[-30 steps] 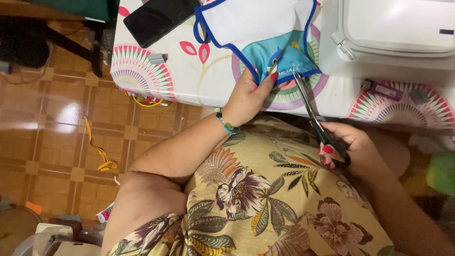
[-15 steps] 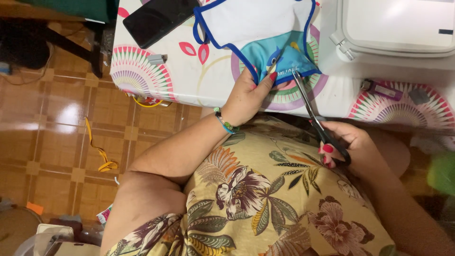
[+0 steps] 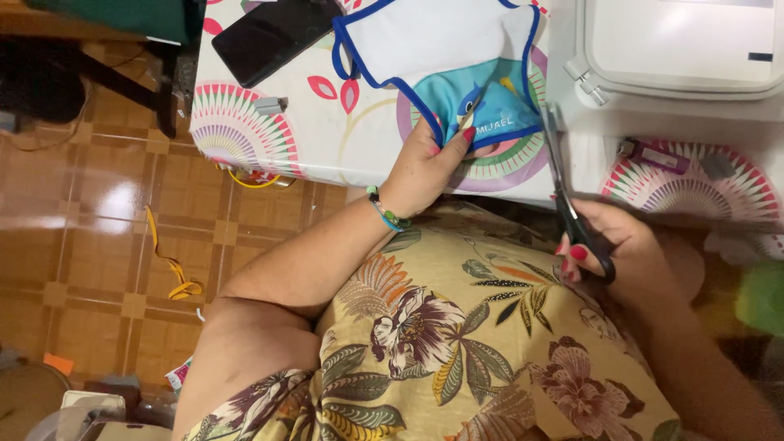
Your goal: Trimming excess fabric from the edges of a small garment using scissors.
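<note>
The left hand pinches the near edge of a white bib with blue trim, which lies flat on the patterned bench. The right hand has its grip closed through the handles of the scissors, blades nearly together. To cut cleanly, the person should keep the cloth taut and the blades square to the trim. The scissors' long axis runs away from the body, tips pointing at the bib's right edge.
</note>
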